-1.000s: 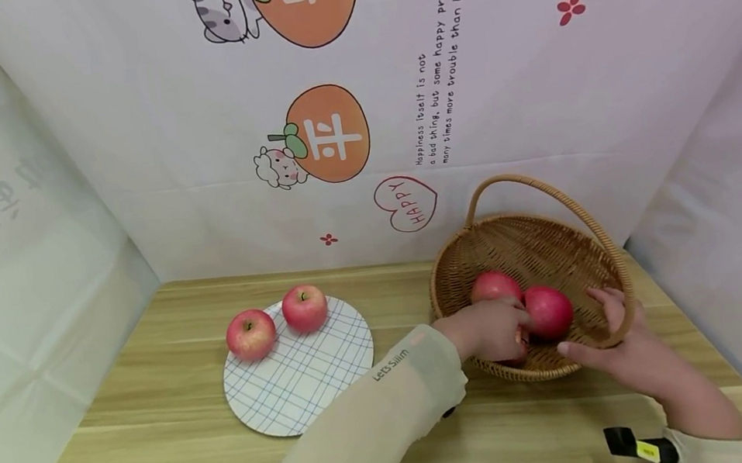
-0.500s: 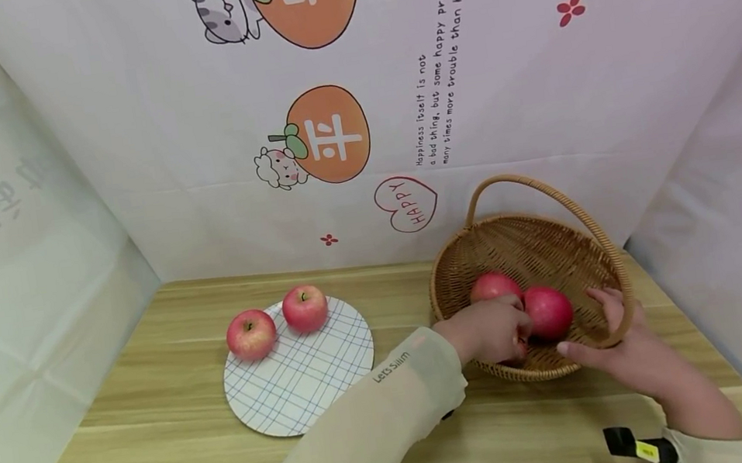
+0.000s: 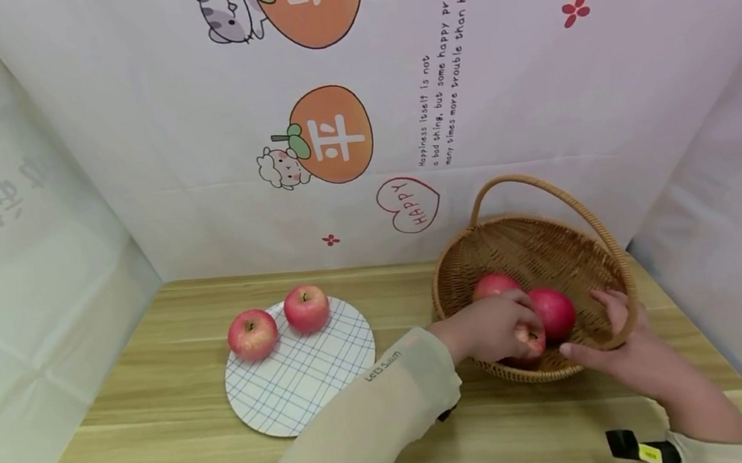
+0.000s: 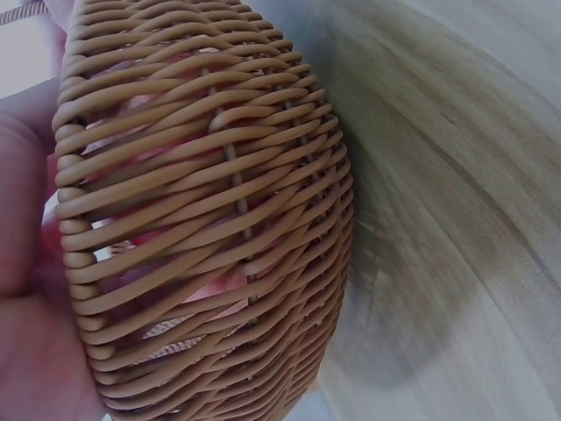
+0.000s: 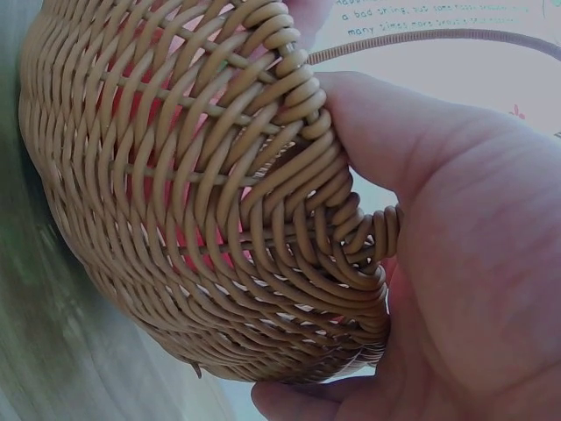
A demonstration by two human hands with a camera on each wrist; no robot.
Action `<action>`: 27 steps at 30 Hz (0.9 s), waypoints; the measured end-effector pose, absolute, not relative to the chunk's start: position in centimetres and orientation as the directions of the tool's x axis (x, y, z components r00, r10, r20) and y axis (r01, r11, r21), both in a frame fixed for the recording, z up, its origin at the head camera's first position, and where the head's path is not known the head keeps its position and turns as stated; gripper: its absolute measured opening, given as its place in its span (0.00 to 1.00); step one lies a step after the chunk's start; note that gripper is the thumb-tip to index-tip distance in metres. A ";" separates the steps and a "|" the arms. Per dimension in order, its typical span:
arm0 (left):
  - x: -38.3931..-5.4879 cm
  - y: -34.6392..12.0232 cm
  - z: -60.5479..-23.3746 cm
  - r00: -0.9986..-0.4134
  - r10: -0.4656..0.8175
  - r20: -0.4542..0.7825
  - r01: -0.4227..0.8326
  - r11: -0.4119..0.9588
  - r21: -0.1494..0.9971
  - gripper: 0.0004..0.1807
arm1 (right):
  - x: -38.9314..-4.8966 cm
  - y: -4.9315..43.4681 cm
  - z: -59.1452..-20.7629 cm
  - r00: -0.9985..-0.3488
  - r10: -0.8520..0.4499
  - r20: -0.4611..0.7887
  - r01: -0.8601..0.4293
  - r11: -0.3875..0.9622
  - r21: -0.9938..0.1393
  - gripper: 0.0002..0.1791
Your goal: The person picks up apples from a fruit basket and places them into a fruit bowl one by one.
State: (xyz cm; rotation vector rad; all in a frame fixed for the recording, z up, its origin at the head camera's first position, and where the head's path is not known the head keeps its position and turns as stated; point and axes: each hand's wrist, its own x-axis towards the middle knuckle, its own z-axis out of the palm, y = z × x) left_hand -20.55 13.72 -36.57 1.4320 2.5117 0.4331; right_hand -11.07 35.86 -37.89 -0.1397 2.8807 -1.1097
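Note:
A wicker basket point(image 3: 451, 283) stands tilted on the right of the table, its arched handle raised. My left hand point(image 3: 492, 329) reaches in over the near left rim and grips a red apple point(image 3: 533, 341), mostly hidden behind the fingers. Two more apples lie beside it, a brighter red one point(image 3: 554, 312) to its right and another apple point(image 3: 494, 286) behind the hand. At the basket's right side my right hand point(image 3: 621, 343) grips the rim by the handle's foot. Through the weave point(image 4: 210, 184) in the left wrist view, red patches show.
On the left, a round white plate with blue checks point(image 3: 299, 378) bears two apples, a left one point(image 3: 253, 334) and a right one point(image 3: 307, 309). A printed white cloth point(image 3: 216, 228) hangs behind the wooden table point(image 3: 125, 451), and white sheets flank both sides.
My left hand has turned and lifted slightly, so more of the gripped apple and its stem shows. The right hand holds the basket as before. The head view has shifted a little.

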 end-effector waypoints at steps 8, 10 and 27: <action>-20.6 13.1 -36.2 -0.544 0.838 0.045 0.733 0.448 0.513 0.23 | -11.1 35.9 -37.9 -0.995 -0.096 -0.005 -0.070 0.756 -0.650 0.58; -20.5 13.0 -36.2 -0.573 0.818 0.047 0.681 0.444 0.583 0.23 | -11.1 36.0 -37.9 -0.995 -0.095 -0.007 -0.068 0.757 -0.650 0.58; -18.7 12.1 -34.9 -0.751 0.660 -0.018 0.165 0.214 0.963 0.16 | -11.3 36.1 -38.2 -0.996 -0.089 0.015 -0.075 0.730 -0.680 0.59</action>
